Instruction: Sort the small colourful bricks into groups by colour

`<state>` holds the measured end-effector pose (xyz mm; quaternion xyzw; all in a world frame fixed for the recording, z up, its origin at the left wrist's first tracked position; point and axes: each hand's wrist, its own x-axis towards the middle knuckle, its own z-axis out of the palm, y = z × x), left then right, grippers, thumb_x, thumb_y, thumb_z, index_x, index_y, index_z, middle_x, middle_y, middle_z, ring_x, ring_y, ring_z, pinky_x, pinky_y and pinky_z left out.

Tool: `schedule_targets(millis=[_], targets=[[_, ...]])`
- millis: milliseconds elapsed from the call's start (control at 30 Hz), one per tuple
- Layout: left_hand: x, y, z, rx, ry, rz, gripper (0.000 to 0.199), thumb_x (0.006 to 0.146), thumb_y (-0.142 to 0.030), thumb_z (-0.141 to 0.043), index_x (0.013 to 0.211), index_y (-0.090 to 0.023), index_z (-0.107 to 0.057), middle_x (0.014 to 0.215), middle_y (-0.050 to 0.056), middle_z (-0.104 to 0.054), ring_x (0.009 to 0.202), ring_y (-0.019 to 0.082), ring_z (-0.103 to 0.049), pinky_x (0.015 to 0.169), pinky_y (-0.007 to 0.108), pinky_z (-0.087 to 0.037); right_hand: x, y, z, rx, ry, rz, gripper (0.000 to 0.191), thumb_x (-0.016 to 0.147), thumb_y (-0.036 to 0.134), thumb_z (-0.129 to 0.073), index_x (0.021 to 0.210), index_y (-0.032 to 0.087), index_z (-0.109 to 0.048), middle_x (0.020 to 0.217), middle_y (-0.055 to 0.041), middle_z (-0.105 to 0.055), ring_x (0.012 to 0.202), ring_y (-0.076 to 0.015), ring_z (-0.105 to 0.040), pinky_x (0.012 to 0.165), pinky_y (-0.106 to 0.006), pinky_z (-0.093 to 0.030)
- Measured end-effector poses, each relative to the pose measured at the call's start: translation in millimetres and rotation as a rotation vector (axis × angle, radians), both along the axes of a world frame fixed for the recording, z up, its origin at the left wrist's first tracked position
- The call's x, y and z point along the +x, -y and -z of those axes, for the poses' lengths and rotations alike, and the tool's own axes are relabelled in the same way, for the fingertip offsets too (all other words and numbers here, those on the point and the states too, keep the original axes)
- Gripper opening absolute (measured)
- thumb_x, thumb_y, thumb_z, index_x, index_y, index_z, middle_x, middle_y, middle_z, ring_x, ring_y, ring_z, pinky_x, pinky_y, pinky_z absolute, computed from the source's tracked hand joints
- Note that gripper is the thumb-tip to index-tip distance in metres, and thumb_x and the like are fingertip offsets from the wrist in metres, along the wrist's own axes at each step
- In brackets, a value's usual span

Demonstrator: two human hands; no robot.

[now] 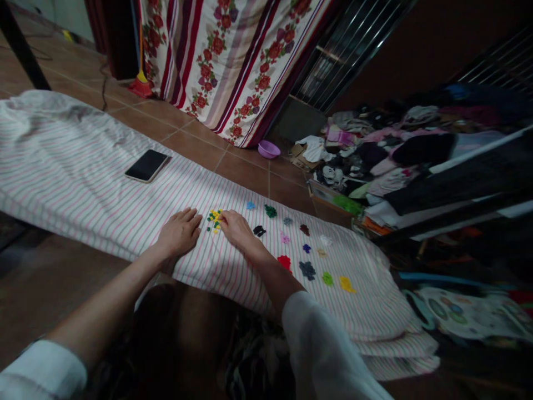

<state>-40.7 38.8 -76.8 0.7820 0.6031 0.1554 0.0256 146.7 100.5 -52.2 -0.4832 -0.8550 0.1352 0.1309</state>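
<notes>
My left hand [180, 232] lies flat on the striped cloth [104, 166], fingers spread, just left of a small mixed pile of yellow and green pieces [214, 220]. At the right edge of that pile is my right hand [236, 226], its fingers pinched together; whatever they hold is too small to make out. Right of it, small heaps sorted by colour lie on the cloth, among them black [259, 230], dark green [270, 211], light blue [250, 205], red [285, 262], dark grey [307, 270], lime green [327, 278] and yellow pieces [346, 284].
A dark-screened phone [147, 165] rests on the cloth at the left. Beyond the cloth's far edge, a purple basin [268, 149] and a red broom [140, 86] stand on the tiled floor near a floral curtain [216, 50]. Piled clothes [383, 150] are at the right.
</notes>
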Motion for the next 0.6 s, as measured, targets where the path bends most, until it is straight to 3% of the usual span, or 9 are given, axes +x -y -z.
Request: schedule_targets(millis=[233,367,467,600], targets=[[0,1,0.2,0.016,-0.033,0.014,0.044,0.090,-0.030,-0.035,0.125,-0.013,-0.056,0.136,0.015,-0.053,0.130,0.029,-0.043,0.106,0.044,-0.037,7,14,10.7,0.065,-0.230,0.100,0.017,0.080,0.008,-0.047,0.087,0.020,-0.059,0.085,-0.0021,-0.061,0.082,-0.0149,-0.055,0.080,-0.027,-0.043],[1,5,1.2,0.025,-0.034,-0.006,0.046,0.091,-0.034,-0.032,0.126,-0.015,-0.055,0.136,0.014,-0.052,0.132,0.032,-0.039,0.106,0.048,-0.033,24,30,7.5,0.091,-0.337,0.151,0.020,0.079,0.010,-0.046,0.089,0.020,-0.060,0.085,-0.0017,-0.061,0.078,-0.0143,-0.055,0.078,-0.027,-0.044],[4,9,2.0,0.036,-0.021,-0.048,0.048,0.092,-0.037,-0.029,0.127,-0.016,-0.054,0.139,0.013,-0.050,0.135,0.033,-0.033,0.108,0.050,-0.028,51,47,-0.5,0.108,-0.383,0.181,0.023,0.079,0.013,-0.045,0.093,0.020,-0.063,0.085,-0.0027,-0.062,0.076,-0.0144,-0.056,0.076,-0.027,-0.045],[9,15,2.2,0.074,0.001,-0.105,0.049,0.091,-0.039,-0.030,0.129,-0.016,-0.052,0.140,0.016,-0.047,0.138,0.034,-0.027,0.110,0.052,-0.022,114,76,-8.7,0.179,-0.426,0.300,0.024,0.081,0.020,-0.046,0.092,0.020,-0.067,0.089,-0.0051,-0.064,0.081,-0.0163,-0.058,0.075,-0.029,-0.047]])
